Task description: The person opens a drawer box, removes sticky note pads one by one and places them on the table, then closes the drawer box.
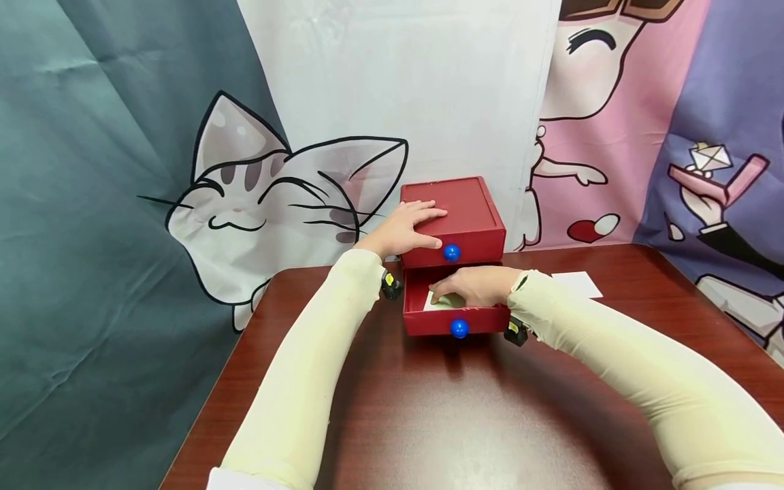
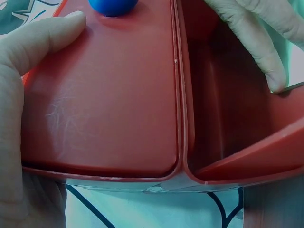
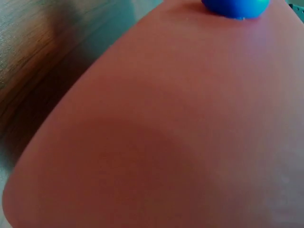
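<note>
A red two-drawer box (image 1: 456, 201) stands at the back of the table, with a blue knob on each drawer. My left hand (image 1: 401, 228) rests on its top left edge, fingers stretched over the top and thumb against the front of the upper drawer (image 2: 109, 95). The lower drawer (image 1: 429, 322) is pulled out. Inside it, my right hand (image 1: 480, 286) reaches down and pinches a white sheet of paper (image 1: 436, 305); a fingertip lies at the paper's edge in the left wrist view. The right wrist view shows only the red drawer front (image 3: 156, 109) and a blue knob (image 3: 237, 5).
Another white sheet of paper (image 1: 578, 284) lies on the brown table (image 1: 465, 415), right of the box and partly behind my right sleeve. A cloth backdrop with cartoon figures (image 1: 392, 82) hangs close behind the table.
</note>
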Demonstrator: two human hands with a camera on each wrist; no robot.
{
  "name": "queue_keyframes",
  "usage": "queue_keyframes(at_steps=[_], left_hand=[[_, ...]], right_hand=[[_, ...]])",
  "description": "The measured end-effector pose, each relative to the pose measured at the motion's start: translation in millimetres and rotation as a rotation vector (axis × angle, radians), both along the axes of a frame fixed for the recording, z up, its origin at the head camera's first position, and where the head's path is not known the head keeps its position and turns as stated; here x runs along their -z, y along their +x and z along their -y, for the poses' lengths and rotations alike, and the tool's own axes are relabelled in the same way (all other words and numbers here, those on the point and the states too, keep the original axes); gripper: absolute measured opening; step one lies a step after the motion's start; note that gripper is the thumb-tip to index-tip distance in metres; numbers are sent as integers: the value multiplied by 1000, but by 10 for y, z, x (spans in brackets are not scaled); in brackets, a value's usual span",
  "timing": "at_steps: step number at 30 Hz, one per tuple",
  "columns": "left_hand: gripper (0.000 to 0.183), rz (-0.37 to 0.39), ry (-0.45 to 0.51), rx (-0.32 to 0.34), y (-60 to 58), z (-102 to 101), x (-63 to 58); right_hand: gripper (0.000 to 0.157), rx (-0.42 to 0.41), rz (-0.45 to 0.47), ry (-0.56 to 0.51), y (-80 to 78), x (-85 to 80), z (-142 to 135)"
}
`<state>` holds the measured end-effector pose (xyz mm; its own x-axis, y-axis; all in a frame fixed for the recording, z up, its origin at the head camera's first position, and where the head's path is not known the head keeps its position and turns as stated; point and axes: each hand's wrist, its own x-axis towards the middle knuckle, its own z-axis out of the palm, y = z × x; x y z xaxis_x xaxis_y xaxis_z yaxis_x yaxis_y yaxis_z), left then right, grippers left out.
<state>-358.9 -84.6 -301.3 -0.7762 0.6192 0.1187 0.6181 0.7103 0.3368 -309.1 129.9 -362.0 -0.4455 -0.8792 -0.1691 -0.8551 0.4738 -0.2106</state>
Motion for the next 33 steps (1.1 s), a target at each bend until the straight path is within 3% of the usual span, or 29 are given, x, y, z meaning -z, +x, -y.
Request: queue_keyframes(at_steps=[4,13,33], left_hand=[[70,2,-5,2,5,7,-2],[70,-7,-3,-2,1,1,11],[69,-23,-8,4,-7,6,4]], right_hand=[[62,14,18,-26,-12,27,-7],[43,148,9,-62,8,61,-5],[35,84,-59,-143,-7,57,-78]])
